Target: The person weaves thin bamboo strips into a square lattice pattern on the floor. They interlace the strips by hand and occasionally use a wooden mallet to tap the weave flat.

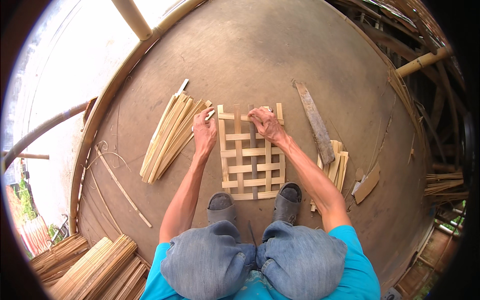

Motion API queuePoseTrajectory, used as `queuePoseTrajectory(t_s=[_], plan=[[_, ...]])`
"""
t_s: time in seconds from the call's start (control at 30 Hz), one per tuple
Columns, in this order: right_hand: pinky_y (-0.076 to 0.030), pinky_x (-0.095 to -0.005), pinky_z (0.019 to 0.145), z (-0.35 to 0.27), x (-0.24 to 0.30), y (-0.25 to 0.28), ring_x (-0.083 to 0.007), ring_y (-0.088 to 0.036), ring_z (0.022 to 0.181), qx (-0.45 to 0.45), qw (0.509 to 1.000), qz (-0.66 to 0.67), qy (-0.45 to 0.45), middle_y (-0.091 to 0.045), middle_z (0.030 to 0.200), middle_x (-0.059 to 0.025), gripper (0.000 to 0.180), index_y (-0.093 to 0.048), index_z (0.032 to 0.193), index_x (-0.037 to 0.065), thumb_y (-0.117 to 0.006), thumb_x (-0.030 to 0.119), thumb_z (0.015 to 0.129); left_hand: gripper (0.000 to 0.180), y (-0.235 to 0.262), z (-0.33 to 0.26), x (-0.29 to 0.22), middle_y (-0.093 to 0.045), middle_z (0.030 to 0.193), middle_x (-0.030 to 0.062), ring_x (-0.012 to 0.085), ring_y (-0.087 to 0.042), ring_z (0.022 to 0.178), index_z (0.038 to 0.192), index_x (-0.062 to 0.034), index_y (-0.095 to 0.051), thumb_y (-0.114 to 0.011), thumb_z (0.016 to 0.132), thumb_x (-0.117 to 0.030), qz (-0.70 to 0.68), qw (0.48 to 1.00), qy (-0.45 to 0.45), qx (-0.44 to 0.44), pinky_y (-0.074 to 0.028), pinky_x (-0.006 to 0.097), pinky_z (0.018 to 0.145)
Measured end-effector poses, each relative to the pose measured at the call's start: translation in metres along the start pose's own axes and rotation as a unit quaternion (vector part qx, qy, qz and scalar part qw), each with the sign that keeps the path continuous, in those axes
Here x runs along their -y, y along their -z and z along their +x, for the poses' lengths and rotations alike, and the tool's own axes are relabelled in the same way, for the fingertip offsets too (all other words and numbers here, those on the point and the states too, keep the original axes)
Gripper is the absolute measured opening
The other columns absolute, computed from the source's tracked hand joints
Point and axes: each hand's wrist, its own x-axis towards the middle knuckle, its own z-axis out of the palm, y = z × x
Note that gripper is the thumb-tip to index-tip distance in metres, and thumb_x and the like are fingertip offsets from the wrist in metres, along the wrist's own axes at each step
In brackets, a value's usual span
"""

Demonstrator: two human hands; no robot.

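Note:
On the floor before my feet lies an open lattice (254, 151) of flat bamboo strips, woven over and under, with one dark upright strip (254, 172) among the pale ones. My right hand (267, 125) is at its far edge, fingers closed on the farthest cross strip (227, 116). Beside the lattice's far left corner is my left hand (204, 132), its fingers curled together. A small pale piece (210, 114) pokes out by those fingertips; its kind is unclear. The right hand hides part of the lattice's far end.
A fanned bundle of bamboo strips (172, 135) lies left of my left hand. To the right are a long worn flat slat (316, 122), more strips (337, 167) and a brown flat scrap (367, 184). Large bundles of split bamboo (95, 270) lie at the lower left. My sandals (221, 207) flank the lattice's near edge.

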Motion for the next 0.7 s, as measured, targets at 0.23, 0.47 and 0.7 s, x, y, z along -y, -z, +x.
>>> queuePoseTrajectory(t_s=[0.23, 0.47, 0.7], plan=[[-0.054, -0.0469, 0.08, 0.0, 0.0, 0.0, -0.0371, -0.067, 0.086, 0.007, 1.0, 0.018, 0.008, -0.067, 0.092, -0.0179, 0.013, -0.067, 0.113, 0.004, -0.065, 0.008, 0.101, 0.032, -0.008, 0.008, 0.013, -0.072, 0.12, 0.0132, 0.0227, -0.071, 0.105, 0.132, -0.0104, -0.076, -0.068, 0.101, -0.011, -0.009, 0.998, -0.035, 0.059, -0.059, 0.038, 0.093], [-0.054, -0.0463, 0.083, 0.007, -0.006, 0.004, -0.0363, -0.068, 0.091, 0.021, 0.999, -0.015, 0.046, -0.068, 0.093, -0.0162, 0.014, -0.07, 0.112, 0.005, -0.063, 0.005, 0.1, 0.033, -0.011, -0.005, 0.001, -0.07, 0.122, 0.0146, 0.0284, -0.068, 0.113, 0.123, -0.0074, -0.078, -0.081, 0.092, -0.016, 0.035, 0.997, -0.043, 0.047, -0.056, 0.043, 0.099], [-0.053, -0.0471, 0.085, -0.009, 0.015, 0.021, -0.0351, -0.068, 0.092, -0.194, 0.975, -0.083, -0.065, -0.068, 0.1, -0.0152, 0.014, -0.07, 0.108, 0.006, -0.061, 0.001, 0.098, 0.037, -0.032, -0.015, -0.028, -0.063, 0.132, 0.0093, 0.03, -0.057, 0.123, 0.122, -0.0111, -0.075, -0.085, 0.089, -0.025, 0.186, 0.957, -0.222, 0.022, -0.048, 0.046, 0.107]])
